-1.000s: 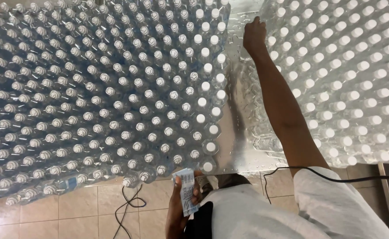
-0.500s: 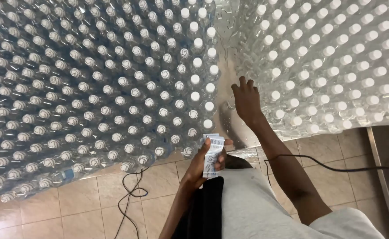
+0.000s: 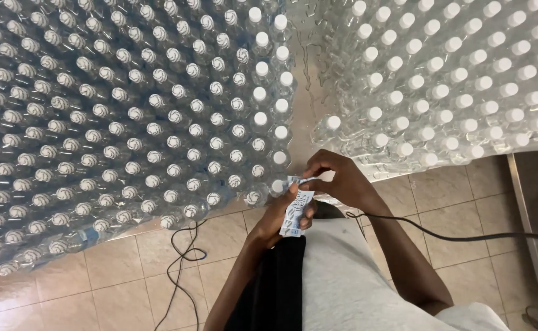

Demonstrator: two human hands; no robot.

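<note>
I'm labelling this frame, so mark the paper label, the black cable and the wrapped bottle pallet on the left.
paper label (image 3: 296, 214), head view, its printed middle.
black cable (image 3: 459, 235), head view, the stretch over the floor tiles.
wrapped bottle pallet (image 3: 128, 116), head view, its top.

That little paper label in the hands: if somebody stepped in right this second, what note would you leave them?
Left hand: grip shut on the white and blue label, holding its lower part in front of the body.
Right hand: fingers pinch the label's top edge.
Around: a wrapped stack of bottles with white caps on the left, a second wrapped stack on the right, a narrow gap between them. A black cable trails over the tiled floor.
Done: the label is in both hands, off any bottle.
Left: it is not yet put anywhere; where it goes cannot be told.
</note>
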